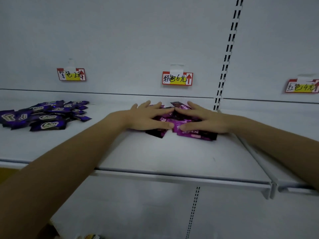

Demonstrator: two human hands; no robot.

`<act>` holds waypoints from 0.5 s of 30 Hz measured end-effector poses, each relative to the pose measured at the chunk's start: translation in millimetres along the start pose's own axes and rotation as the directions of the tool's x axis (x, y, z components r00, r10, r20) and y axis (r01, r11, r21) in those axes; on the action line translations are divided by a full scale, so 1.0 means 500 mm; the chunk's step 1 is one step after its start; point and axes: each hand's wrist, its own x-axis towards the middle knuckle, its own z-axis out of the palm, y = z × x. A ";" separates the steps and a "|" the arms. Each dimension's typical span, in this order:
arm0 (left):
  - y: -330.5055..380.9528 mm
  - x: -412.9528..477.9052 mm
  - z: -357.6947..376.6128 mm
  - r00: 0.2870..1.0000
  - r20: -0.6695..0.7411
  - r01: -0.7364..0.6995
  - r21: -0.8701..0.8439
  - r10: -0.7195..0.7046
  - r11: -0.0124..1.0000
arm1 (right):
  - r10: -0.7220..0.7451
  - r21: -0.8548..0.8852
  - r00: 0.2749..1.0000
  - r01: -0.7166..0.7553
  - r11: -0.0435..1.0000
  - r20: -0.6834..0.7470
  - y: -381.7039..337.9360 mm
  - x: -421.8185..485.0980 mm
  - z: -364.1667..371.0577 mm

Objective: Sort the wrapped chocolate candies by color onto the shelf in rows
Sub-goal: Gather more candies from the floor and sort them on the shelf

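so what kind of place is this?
Probably a shop: a white retail shelf on a slotted upright, a handwritten price tag on the back panel, and purple candies piled up.

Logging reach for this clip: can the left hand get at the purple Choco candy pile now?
Probably yes. The left hand lies flat on the pink candies, and only bare shelf separates it from the purple Choco candy pile to its left; nothing blocks the way.
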 end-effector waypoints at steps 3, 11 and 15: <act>-0.005 0.008 -0.028 0.968 -0.250 -0.030 -0.150 -0.009 0.988 | -0.001 0.114 0.986 0.020 0.993 -0.166 -0.004 0.001 -0.030; 0.052 -0.054 -0.075 0.696 -0.702 -0.092 0.119 0.149 0.989 | 0.004 -0.130 0.826 -0.094 0.987 -0.564 -0.004 -0.173 -0.015; 0.125 -0.150 -0.019 0.578 -0.803 -0.139 0.075 0.142 0.987 | -0.056 -0.242 0.707 -0.165 0.956 -0.705 -0.030 -0.282 0.073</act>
